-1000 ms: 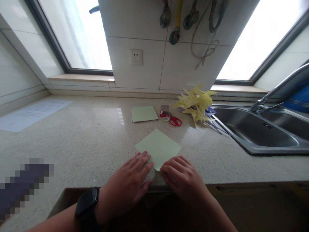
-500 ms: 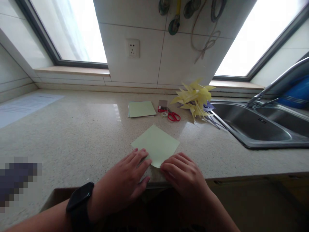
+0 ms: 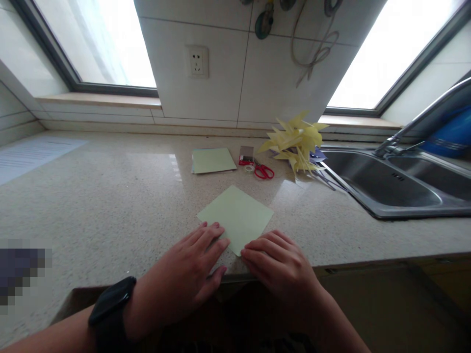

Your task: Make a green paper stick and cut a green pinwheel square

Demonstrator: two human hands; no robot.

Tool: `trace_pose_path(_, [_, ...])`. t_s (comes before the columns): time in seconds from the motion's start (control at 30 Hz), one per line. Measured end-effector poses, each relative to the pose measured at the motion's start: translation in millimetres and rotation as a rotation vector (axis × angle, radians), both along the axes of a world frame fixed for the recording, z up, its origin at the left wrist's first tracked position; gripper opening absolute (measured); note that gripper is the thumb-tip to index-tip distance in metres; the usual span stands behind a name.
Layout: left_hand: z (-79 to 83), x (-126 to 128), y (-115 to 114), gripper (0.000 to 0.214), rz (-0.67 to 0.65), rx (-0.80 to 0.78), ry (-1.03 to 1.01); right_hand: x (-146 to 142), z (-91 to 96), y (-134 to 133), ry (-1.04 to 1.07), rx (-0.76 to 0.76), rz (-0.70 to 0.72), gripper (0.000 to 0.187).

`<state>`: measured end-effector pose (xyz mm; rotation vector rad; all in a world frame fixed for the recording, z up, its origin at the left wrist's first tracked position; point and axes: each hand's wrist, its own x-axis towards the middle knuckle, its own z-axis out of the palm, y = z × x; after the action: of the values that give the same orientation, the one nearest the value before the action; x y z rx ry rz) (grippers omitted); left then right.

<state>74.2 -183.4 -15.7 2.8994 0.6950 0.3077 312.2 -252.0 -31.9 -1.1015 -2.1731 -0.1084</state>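
Observation:
A pale green square sheet of paper (image 3: 239,213) lies on the counter, turned so one corner points at me. My left hand (image 3: 189,264) rests over its lower left edge, fingers stretched out and apart, the fingertips on the paper. At the near corner, my right hand (image 3: 277,260) has thumb and fingers pressed together on the sheet's tip. Part of that corner is hidden behind the fingers. Beyond the sheet are a stack of coloured paper (image 3: 213,160) with green on top, red-handled scissors (image 3: 264,171) and a small white ring (image 3: 249,168), perhaps tape.
Yellow paper pinwheels (image 3: 298,139) lie in a pile beside the steel sink (image 3: 382,189) on the right. A red and clear small box (image 3: 246,155) sits near the scissors. A printed sheet (image 3: 37,154) lies far left. The counter's front edge (image 3: 349,262) runs below my hands.
The view has tilted down slightly. My right fingers have closed in on the near corner, which now lies flatter than its earlier curve. My left hand stays about where it was on the paper.

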Motion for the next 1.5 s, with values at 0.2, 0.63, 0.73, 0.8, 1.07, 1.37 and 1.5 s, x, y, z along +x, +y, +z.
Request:
trace_pose_path(0.2, [0.2,0.2,1.0,0.042,-0.004,-0.023,-0.006,-0.6,-0.8,-1.2,-0.012,-0.05,-0.002,0.01])
trace_pose_path(0.63, [0.8,0.0,0.5,0.041,-0.01,-0.013,-0.022,-3.1,-2.3,-4.1,-0.008,-0.042,-0.032,0.009])
trace_pose_path(0.73, [0.8,-0.1,0.7,0.041,-0.011,-0.01,-0.028,-3.7,-1.1,-4.3,-0.008,-0.034,-0.031,0.009])
trace_pose_path(0.8, [0.9,-0.5,1.1,0.041,-0.014,-0.011,-0.025,-3.7,-0.1,-4.6,-0.005,-0.033,-0.032,0.009])
trace_pose_path(1.07, [0.9,-0.6,-0.2,0.041,-0.019,-0.009,-0.01,-4.2,0.3,-5.0,0.003,-0.019,-0.015,0.008])
trace_pose_path(1.37, [1.5,1.0,2.1,0.04,-0.023,-0.001,-0.022,-3.2,-3.4,-6.7,-0.009,0.031,-0.004,0.014])
trace_pose_path(1.5, [1.6,1.0,1.4,0.039,-0.021,-0.008,-0.028,-3.2,-3.8,-7.3,-0.007,0.028,-0.004,0.015])
